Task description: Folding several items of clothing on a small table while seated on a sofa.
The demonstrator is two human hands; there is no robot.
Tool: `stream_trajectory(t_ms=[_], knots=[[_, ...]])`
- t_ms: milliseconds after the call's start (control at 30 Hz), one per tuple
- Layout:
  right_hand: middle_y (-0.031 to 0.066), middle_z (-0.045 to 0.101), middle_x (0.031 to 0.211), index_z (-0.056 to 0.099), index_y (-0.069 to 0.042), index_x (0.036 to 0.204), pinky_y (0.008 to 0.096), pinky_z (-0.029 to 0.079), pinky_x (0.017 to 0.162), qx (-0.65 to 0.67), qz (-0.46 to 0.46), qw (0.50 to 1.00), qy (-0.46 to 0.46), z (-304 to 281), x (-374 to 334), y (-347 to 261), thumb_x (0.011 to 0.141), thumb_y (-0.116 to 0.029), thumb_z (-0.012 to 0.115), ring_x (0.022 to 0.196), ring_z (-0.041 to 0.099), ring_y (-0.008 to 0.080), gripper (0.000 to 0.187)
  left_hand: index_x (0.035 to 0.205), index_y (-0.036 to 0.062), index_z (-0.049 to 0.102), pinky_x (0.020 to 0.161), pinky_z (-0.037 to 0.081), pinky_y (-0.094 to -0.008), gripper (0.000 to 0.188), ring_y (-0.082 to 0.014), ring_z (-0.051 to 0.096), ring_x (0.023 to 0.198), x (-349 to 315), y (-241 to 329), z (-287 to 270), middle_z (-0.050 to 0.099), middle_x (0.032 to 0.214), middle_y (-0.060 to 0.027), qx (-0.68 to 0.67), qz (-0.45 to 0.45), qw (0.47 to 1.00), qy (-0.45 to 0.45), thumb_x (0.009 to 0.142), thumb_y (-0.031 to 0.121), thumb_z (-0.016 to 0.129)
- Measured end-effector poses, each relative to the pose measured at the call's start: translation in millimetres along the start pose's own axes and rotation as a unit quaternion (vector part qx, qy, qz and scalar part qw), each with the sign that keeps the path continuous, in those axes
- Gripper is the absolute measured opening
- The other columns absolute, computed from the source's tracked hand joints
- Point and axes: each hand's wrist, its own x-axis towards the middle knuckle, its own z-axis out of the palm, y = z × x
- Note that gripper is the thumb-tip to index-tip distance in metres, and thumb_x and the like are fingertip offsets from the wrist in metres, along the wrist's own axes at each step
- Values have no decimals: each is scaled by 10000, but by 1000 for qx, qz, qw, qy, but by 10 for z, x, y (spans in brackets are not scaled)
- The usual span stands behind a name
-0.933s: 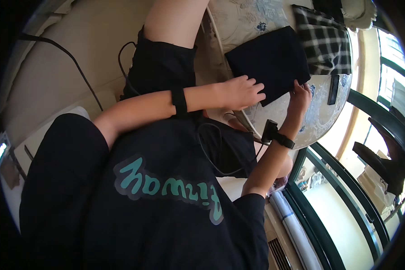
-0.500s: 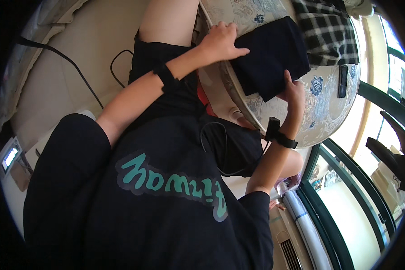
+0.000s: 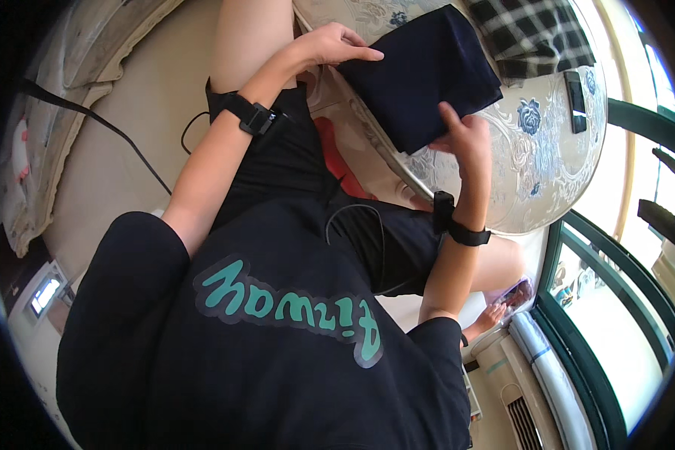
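Brings left hand [image 3: 328, 45] from spread to drawn-in fingers since the earlier frame, resting its thumb on folded navy cloth [image 3: 427, 71] (cannot tell if gripping); clamps the lower edge with right hand [image 3: 466, 141], probably steadying layers on the round table [image 3: 532, 196], near its rim.

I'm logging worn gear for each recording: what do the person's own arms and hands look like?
The sleeves are short and black. The left hand and right hand are ungloved. The left wrist strap is black with a small dark device; the right wrist strap is black with a boxy black module.
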Motion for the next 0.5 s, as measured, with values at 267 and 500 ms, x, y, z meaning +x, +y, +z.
stream_trajectory(t_ms=[267, 500], knots=[[208, 620, 562, 596, 145, 639, 318, 546, 488, -116, 110, 986, -54, 33, -58, -63, 879, -386, 577, 487, 646, 263, 583, 1244, -147, 444, 957, 414, -331, 765, -301, 528, 1132, -14, -41, 55, 532, 1205, -267, 35, 110, 993, -38, 672, 233, 782], [239, 652, 796, 604, 140, 905, 351, 484, 751, -149, -87, 944, 280, -154, 322, 240, 777, -468, 677, 802, 650, 321, 626, 1279, -90, 437, 960, 405, -283, 710, -211, 541, 1091, 86, -4, 64, 547, 1228, -163, -82, 34, 982, -167, 692, 133, 767]])
